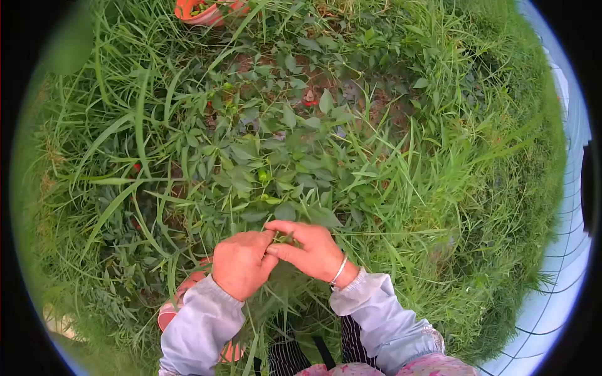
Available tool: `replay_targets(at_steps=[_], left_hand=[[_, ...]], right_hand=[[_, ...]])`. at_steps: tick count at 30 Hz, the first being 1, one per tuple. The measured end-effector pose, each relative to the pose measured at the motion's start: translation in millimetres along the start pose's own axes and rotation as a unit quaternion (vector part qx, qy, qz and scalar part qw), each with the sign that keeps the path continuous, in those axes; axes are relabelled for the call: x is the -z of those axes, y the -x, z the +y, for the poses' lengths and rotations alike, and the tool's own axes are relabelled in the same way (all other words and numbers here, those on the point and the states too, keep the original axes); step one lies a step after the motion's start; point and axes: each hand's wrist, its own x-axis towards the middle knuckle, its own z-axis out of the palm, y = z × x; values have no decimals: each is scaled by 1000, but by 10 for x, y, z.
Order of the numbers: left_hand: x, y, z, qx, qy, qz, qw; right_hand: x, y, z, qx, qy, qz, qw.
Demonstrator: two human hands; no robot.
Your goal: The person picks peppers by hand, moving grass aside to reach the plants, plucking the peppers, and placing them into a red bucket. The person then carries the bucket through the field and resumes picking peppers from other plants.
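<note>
My left hand (241, 263) and my right hand (310, 249) meet at the near edge of a leafy pepper plant (276, 163). The fingertips of both hands pinch together on a small green stem or fruit (285, 238) between them; it is too small to tell which. A bangle circles my right wrist. Small green peppers (263, 177) hang in the plant's middle, and red ones (136, 168) show at the left.
Tall grass (451, 163) surrounds the plant on all sides. An orange container (204, 11) with picked produce sits at the top. A pink-orange basket (175, 307) lies under my left forearm. White netting (564, 250) runs along the right edge.
</note>
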Motion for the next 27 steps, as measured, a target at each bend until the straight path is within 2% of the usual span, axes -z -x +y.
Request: replay_targets(at_steps=[3,5,6,9,10,13,14,16,17,19,20,21,22,23,24,25,27], left_hand=[[61,284,117,17,20,-45,999],[111,497,194,35,-3,-26,999],[145,597,214,45,-5,-28,999],[211,914,248,50,-26,-17,998],[232,1032,279,56,-29,-16,998],[290,1439,333,70,-27,-5,997],[304,1595,353,86,-14,-6,996],[371,1939,417,114,46,-17,992],[483,2130,462,124,89,-25,988],[624,2438,388,148,196,-20,969],[650,2627,316,160,268,-12,950],[659,2825,262,170,344,-7,924],[662,3010,195,242,435,-38,866],[627,3187,118,276,436,-8,857],[549,3353,26,305,437,18,846],[430,3508,-79,332,439,41,834],[69,3866,-385,474,488,91,727]], right_hand=[[-104,240,-117,40,118,6,992],[-228,383,-228,46,172,2,984],[-302,438,-262,97,173,29,980],[-445,663,-437,138,285,18,948],[-514,775,-411,130,298,-2,945],[-804,1007,-531,125,184,16,975],[-909,1103,-562,107,153,17,982],[-1038,1298,-407,-88,51,52,993],[-1099,1404,-316,-188,-1,68,980],[-1029,1459,-201,-235,-31,53,970],[-958,1609,138,-241,40,-44,969],[-976,1637,123,-208,139,-121,961],[-985,1677,97,-173,237,-195,936],[-1001,1717,59,-138,329,-263,896],[-1125,1609,-295,-204,438,-348,803],[-1263,1577,-345,-194,437,-356,803],[-1559,1576,-398,-175,436,-371,801]])
